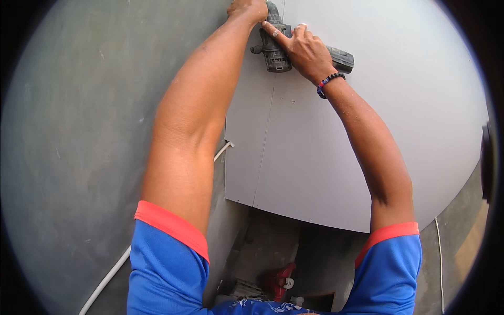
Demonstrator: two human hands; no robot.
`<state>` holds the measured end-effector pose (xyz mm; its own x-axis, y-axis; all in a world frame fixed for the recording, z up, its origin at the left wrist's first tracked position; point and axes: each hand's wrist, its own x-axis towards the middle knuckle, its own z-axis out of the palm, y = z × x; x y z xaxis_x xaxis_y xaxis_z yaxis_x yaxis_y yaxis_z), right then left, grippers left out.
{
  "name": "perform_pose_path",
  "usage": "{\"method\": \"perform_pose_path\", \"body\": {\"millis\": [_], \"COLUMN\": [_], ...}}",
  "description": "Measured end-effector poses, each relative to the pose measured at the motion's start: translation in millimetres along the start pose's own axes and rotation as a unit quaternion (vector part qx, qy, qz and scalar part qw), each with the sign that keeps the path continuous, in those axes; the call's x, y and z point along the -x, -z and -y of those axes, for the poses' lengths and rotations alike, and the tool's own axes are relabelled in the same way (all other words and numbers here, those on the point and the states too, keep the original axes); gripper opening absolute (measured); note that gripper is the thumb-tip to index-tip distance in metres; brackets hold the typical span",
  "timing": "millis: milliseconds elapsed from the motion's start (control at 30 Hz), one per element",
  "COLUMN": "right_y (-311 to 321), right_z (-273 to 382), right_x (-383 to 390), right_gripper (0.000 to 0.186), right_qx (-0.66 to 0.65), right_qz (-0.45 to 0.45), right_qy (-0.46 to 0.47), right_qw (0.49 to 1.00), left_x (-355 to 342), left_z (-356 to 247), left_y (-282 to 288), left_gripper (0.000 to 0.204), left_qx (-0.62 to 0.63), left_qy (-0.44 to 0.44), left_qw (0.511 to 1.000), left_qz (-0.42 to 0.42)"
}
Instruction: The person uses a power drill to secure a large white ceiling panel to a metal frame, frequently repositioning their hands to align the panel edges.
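My right hand grips a dark, dusty handheld power tool, which looks like a cordless drill, its index finger stretched along the body. The battery end sticks out to the right of the hand. The tool's front end points up against a pale grey board, close to the upper edge of the view. Beside that front end, my left hand is curled closed. Its fingers are mostly hidden, so what they hold cannot be seen. The tool's tip is out of sight too.
A grey plastered wall runs along the left. A thin white pipe slants along it, and a short pipe end meets the board's edge. A white cable hangs at the right. Below, a red item lies in the dark.
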<state>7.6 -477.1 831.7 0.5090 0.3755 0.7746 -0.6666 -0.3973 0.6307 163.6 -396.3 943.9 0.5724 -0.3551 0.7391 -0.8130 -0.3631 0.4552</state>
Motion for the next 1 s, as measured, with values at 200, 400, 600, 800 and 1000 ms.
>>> {"method": "perform_pose_path", "body": {"millis": [200,400,600,800,1000], "right_y": [29,47,29,39,19], "right_z": [-2,5,-19,8,4], "right_x": [-8,-20,10,-18,-6], "right_gripper": [0.07,0.065,0.063,0.061,0.072], "right_qx": [-0.062,-0.127,-0.093,-0.122,-0.107], "right_qz": [0.125,0.148,0.164,0.177,0.167], "right_qy": [0.004,-0.011,-0.023,-0.033,-0.028], "right_qw": [0.99,0.981,0.982,0.976,0.98], "left_x": [21,11,173,366,453], "left_z": [11,36,10,140,212], "left_y": [13,6,-35,-149,-262], "left_gripper": [0.056,0.057,0.074,0.066,0.069], "left_qx": [-0.043,0.061,0.286,0.221,0.207], "left_qy": [-0.032,0.031,0.041,0.278,0.44], "left_qw": [0.997,0.997,0.957,0.928,0.868], "left_qz": [0.053,-0.042,-0.025,0.114,0.099]}}
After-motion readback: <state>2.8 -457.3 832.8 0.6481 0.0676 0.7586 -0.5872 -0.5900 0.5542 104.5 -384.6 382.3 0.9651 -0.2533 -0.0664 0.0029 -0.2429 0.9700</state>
